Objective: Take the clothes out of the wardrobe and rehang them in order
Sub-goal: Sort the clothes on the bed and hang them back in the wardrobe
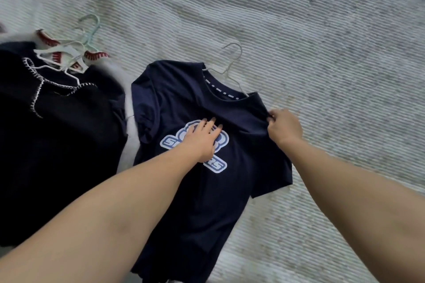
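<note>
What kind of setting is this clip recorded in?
Probably a bedroom, though no walls or furniture show. A navy T-shirt on a wire hanger lies on a ribbed pale bedspread, beside a pile of dark clothes on hangers. The left hand presses the shirt; the right hand pinches its shoulder.

Two bare forearms and hands (285,125), sleeveless to the frame edge, no jewellery
</note>
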